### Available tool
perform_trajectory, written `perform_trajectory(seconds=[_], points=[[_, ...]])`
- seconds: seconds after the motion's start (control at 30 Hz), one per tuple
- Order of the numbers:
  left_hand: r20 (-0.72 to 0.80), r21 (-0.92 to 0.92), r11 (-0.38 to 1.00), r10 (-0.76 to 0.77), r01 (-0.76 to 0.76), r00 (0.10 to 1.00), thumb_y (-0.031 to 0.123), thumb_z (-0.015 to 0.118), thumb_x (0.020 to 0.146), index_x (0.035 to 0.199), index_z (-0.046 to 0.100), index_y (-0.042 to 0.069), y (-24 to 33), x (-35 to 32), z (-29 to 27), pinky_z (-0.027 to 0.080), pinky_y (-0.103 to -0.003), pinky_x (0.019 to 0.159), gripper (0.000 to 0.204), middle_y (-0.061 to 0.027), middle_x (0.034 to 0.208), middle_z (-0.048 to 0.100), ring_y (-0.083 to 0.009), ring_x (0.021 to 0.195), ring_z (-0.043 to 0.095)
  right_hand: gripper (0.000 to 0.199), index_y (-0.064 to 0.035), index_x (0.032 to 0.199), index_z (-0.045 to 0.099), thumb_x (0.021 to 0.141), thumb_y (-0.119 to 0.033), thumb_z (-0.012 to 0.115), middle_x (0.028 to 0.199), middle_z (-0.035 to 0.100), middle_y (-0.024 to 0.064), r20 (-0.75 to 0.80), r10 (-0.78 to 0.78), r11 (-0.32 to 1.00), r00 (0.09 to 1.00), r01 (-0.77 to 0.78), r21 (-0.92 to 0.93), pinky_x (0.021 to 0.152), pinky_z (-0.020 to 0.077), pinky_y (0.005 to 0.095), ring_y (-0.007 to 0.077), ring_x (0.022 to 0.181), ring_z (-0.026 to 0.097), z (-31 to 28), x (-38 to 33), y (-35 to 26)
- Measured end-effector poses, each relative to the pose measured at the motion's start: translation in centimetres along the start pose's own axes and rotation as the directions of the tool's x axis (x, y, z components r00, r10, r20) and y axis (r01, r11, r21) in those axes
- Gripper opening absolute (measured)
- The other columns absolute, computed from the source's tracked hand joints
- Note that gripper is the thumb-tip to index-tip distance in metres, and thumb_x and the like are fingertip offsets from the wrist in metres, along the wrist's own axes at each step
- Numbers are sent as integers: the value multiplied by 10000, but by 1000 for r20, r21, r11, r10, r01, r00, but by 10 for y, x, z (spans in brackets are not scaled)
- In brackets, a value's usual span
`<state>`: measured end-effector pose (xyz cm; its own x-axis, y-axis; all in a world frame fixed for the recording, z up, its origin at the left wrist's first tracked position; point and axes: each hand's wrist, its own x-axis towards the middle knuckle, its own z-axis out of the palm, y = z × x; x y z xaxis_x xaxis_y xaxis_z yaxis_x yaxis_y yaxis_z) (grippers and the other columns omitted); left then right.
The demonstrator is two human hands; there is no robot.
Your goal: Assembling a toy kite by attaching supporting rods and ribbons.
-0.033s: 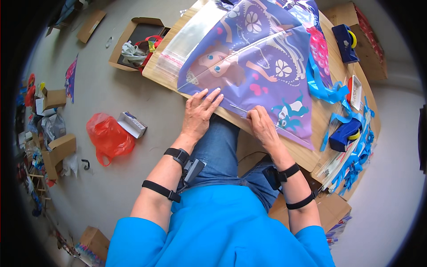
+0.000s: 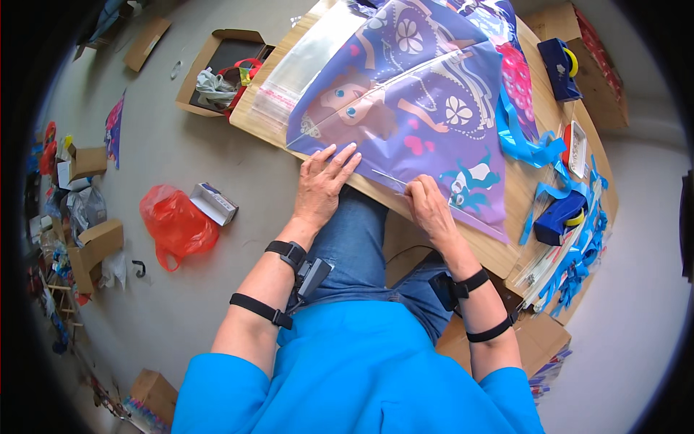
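— What's biggest in my feed?

— I see the wooden table [image 2: 520,189] first, and spread over it the purple kite [image 2: 419,108] with a cartoon figure printed on it, its lower corner reaching the near edge.

— And beside it?

— A clear plastic sleeve [image 2: 300,72] lies under the kite's left side; blue ribbon tails [image 2: 524,141] curl at its right. On the floor I see a red plastic bag [image 2: 173,224].

— The hands?

— The left hand [image 2: 322,184] lies flat on the kite's near edge, fingers spread. The right hand [image 2: 428,206] has its fingertips drawn together on what looks like a thin rod [image 2: 390,177], though I can't be sure at this size.
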<state>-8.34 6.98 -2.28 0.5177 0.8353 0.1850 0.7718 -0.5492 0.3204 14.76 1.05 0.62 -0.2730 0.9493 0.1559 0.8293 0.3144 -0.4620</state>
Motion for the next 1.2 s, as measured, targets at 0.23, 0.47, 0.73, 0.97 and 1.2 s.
perform_trajectory(seconds=[0.23,0.47,0.73,0.97,1.2], points=[[12,34,999,6,-6,1000,56,513,851,1341,518,258,0,0,-1,306,-378,1085,530,89,1413,461,-191,1266,434,183,-28,896,481,778,26,610,881,484,145,9,159,986,987,-158,-58,770,446,401,318,869,515,-45,-65,20],[80,94,994,45,-53,996,47,518,834,1364,500,249,5,4,-9,323,-375,1063,567,85,1430,441,-199,1273,422,193,-18,900,469,768,43,596,857,471,163,-109,336,927,936,-349,-136,748,426,424,345,839,497,-81,-151,59],[141,152,983,82,-103,987,-70,503,775,1389,466,261,2,4,-10,332,-364,1067,698,90,1454,411,-196,1287,406,110,4,888,465,831,23,558,856,473,176,-213,579,770,787,-614,-174,761,420,429,361,843,496,-114,-238,74],[33,220,967,123,-127,992,-37,491,831,1385,457,114,21,10,-19,240,-412,1139,575,-36,1465,407,-226,1348,359,282,-29,1084,554,806,-2,591,1008,585,140,-255,684,727,683,-667,162,754,490,395,306,816,571,-111,-177,14],[259,-108,926,378,-362,889,482,630,798,1476,241,32,115,39,24,60,-454,1191,902,-94,1564,195,-238,1459,127,260,-39,956,589,752,-132,719,925,582,105,-265,429,903,864,-417,100,762,490,396,283,883,574,-42,-70,6]])
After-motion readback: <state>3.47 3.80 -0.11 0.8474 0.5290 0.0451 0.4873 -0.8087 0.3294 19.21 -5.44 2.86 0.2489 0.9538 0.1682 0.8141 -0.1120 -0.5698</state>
